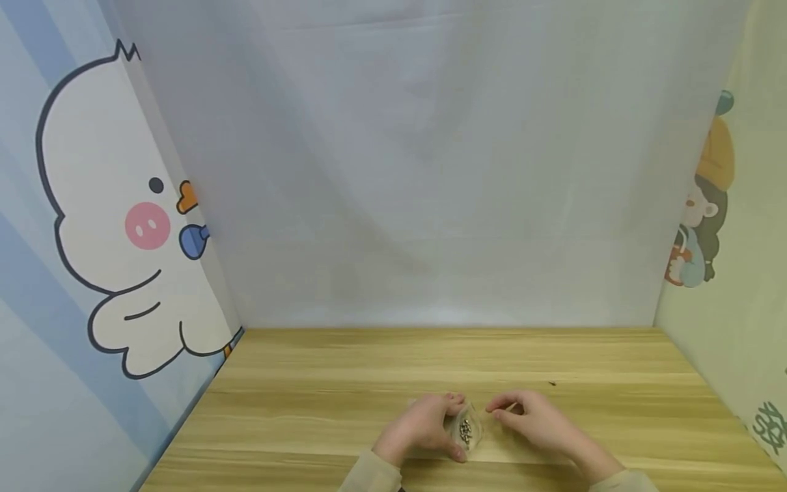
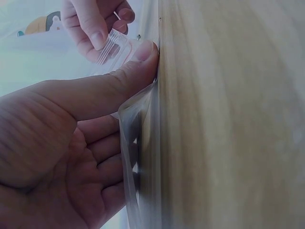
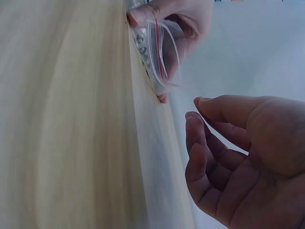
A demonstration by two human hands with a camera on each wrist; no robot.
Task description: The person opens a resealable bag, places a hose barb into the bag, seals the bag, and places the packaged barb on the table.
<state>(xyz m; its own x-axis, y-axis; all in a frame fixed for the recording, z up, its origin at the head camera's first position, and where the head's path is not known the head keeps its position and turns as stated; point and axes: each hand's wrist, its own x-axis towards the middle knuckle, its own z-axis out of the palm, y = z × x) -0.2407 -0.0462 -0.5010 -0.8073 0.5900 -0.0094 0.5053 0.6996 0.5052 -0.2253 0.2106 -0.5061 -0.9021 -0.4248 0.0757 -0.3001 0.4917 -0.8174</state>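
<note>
A clear zip-lock bag point(image 1: 473, 425) with a red line along its mouth lies low at the table's front, its mouth gaping toward the right. Several small shiny metal pieces point(image 1: 465, 432) sit inside it; their exact kind is too small to tell. My left hand point(image 1: 424, 425) holds the bag, thumb on the near side and fingers on the far side. Just right of the bag's mouth is my right hand point(image 1: 537, 420), apart from it. In the right wrist view the right hand's fingers point(image 3: 196, 157) are loosely bent toward the thumb, with nothing visible between them.
A small dark piece point(image 1: 552, 383) lies on the wooden table point(image 1: 307, 383), beyond the right hand. Behind the table hangs a pale curtain point(image 1: 430, 171). Printed cartoon panels stand at the left and right sides.
</note>
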